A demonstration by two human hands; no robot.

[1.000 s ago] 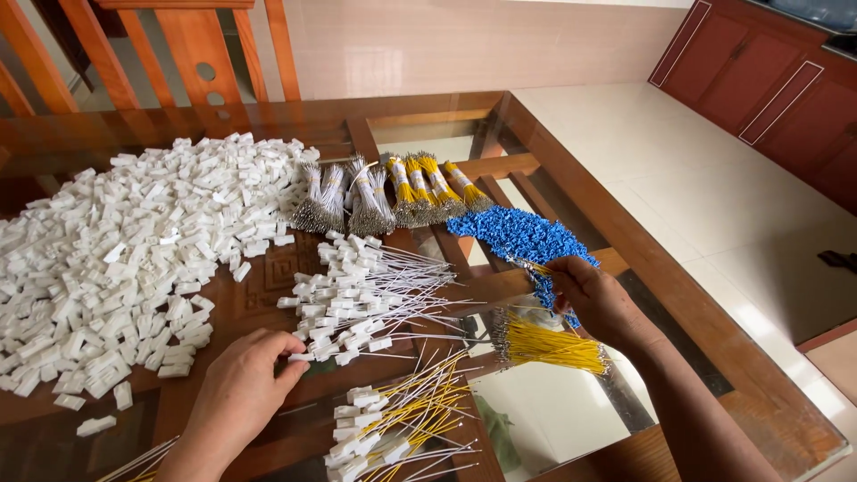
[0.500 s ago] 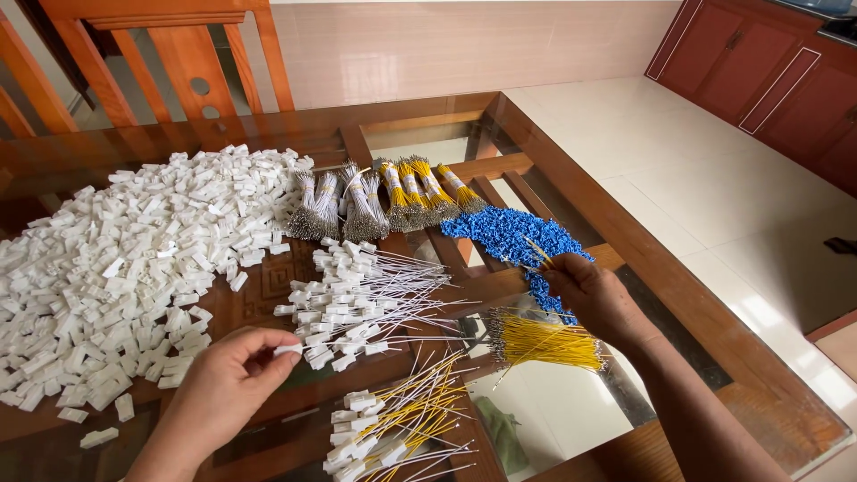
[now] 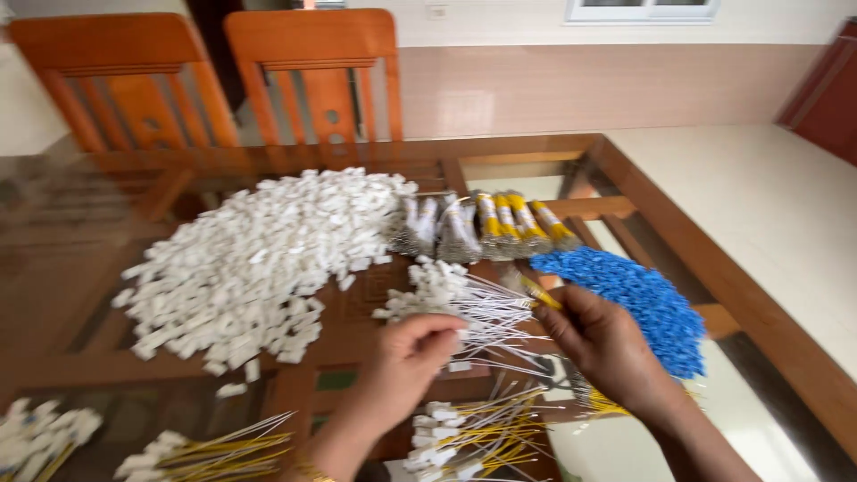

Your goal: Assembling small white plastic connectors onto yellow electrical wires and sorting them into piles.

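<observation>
A large heap of loose white connectors [image 3: 259, 259] is lying toward the tabletop's [image 3: 80, 268] left side. At the near edge, the left hand [image 3: 406, 357] is pinching a white-tipped wire [image 3: 482, 312]; the right hand [image 3: 607, 344] is gripping a yellow wire [image 3: 538, 292] beside the blue connectors [image 3: 643, 299]. Finished bundles [image 3: 482, 223] are few; much looks undone.

No packages, labels, signs or screens are anywhere on the bench [image 3: 768, 321] or around it.

Glass-topped table [image 3: 80, 223]: white connectors [image 3: 259, 250], blue pieces [image 3: 643, 299], seemingly wires [image 3: 486, 308].
</observation>
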